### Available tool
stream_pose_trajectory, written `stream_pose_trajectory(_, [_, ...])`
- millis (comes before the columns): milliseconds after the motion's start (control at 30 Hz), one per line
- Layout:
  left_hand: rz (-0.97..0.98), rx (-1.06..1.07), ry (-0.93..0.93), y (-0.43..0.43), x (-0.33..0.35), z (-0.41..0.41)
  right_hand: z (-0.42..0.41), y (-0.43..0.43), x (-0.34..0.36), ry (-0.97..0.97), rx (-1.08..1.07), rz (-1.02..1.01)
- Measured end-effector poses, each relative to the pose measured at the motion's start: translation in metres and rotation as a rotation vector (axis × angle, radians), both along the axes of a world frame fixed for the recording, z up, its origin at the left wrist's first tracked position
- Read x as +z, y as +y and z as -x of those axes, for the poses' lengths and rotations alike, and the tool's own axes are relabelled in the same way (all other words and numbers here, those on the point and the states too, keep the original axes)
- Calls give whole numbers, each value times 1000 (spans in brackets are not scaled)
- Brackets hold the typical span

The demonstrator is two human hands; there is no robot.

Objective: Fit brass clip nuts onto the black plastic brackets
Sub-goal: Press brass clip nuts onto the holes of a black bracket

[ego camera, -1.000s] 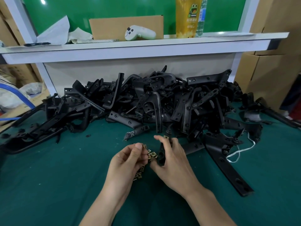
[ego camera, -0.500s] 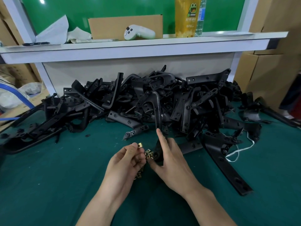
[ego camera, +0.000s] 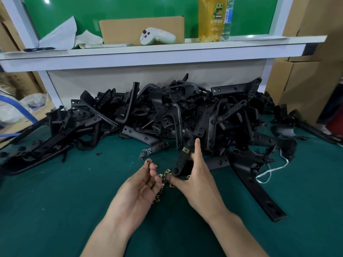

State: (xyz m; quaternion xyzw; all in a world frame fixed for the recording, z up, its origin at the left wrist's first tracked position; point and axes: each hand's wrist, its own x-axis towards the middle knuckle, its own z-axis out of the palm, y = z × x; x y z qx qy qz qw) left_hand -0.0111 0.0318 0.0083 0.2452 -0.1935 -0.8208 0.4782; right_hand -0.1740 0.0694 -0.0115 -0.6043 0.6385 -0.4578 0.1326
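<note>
— Up on the white shelf (ego camera: 167, 52), can any writing be read?
— Only a cartoon frog shows on the yellow drink bottle (ego camera: 212, 19); the characters beneath it are too small to read. A clear bottle (ego camera: 227, 19) with a blue label stands just beside it, its print unreadable. A white controller (ego camera: 157, 37) lies before a cardboard sheet (ego camera: 130, 28).
— And the surface?
— Green felt table (ego camera: 55, 201), green board (ego camera: 111, 8) behind, cardboard boxes (ego camera: 306, 71) at right. A pile of brackets (ego camera: 185, 112) lies along the back.
— The 2 hands?
— The right hand (ego camera: 198, 177) grips 1 black bracket (ego camera: 182, 160) just before the pile, thumb at its lower end, forefinger straight beside it. 1 fitted clip nut (ego camera: 185, 150) sits near its upper end. The left hand (ego camera: 141, 186) pinches 1 brass clip nut (ego camera: 149, 163) at curled fingertips. Loose clip nuts (ego camera: 163, 176) lie between both.
</note>
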Motion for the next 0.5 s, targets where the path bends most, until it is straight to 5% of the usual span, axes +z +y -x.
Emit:
stream_pose_trajectory(367, [110,26,-53,-3,-4,-1,1,-1,0,11,-11,-3])
stream_pose_trajectory(500, [338,101,-302,4,-4,3,3,-2,-2,20,-14,3])
